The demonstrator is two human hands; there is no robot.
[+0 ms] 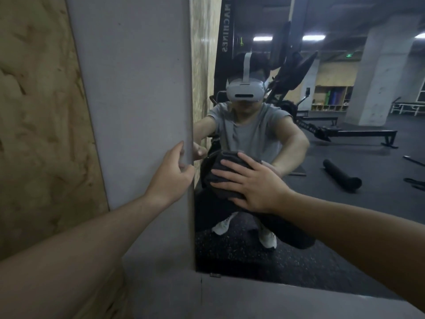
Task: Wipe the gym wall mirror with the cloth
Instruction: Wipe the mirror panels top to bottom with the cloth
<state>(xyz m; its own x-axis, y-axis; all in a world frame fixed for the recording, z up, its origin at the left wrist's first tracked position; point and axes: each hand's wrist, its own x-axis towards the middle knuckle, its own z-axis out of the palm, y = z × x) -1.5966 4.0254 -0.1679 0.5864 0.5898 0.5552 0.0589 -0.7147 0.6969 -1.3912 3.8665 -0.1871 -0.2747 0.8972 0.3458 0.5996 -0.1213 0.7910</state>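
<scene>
Against the mirror (pixel 299 203) near its left edge, the right hand (pixel 255 187) presses the dark cloth (pixel 220 171) flat, fingers spread wide, mid-wipe; left hand (pixel 171 173) grips the frame (pixel 138 111); next comes sweeping rightward.

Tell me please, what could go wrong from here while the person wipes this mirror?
The right hand presses the dark cloth with spread, straight fingers, so the cloth may slip from under the palm and bare fingers could smear the mirror. The left hand grips the grey frame right at the mirror's edge; a stroke toward that edge might bump those fingers.
</scene>
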